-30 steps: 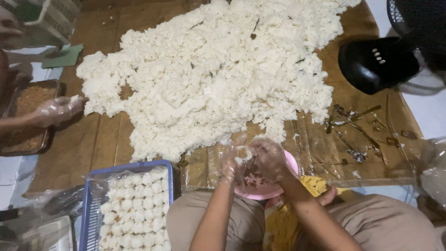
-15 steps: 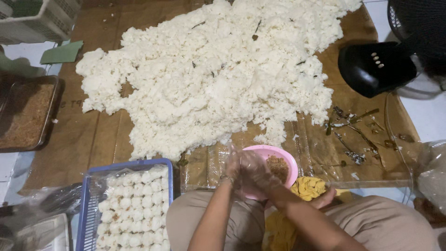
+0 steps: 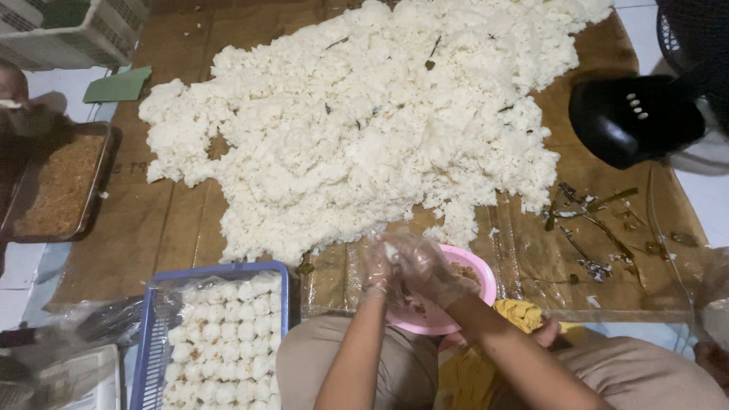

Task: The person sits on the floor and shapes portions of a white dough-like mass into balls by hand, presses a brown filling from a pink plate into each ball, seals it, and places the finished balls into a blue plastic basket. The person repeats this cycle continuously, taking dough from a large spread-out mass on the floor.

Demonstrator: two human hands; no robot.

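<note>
Your gloved left hand [image 3: 377, 267] and right hand [image 3: 425, 267] cup together over the pink bowl [image 3: 478, 279], fingers closed around a small lump of rice [image 3: 391, 250], so crumbs fall into it. The finished balls fill the blue tray [image 3: 220, 342] left of the bowl.

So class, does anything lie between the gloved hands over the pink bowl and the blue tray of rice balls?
Nothing visible does: the hands press a rice lump above the pink bowl, and the blue tray sits alongside, to their left.

Brown cardboard sheet [image 3: 167, 220] on the floor carries a white rice heap [image 3: 364, 121] and leaf scraps [image 3: 592, 220].
</note>
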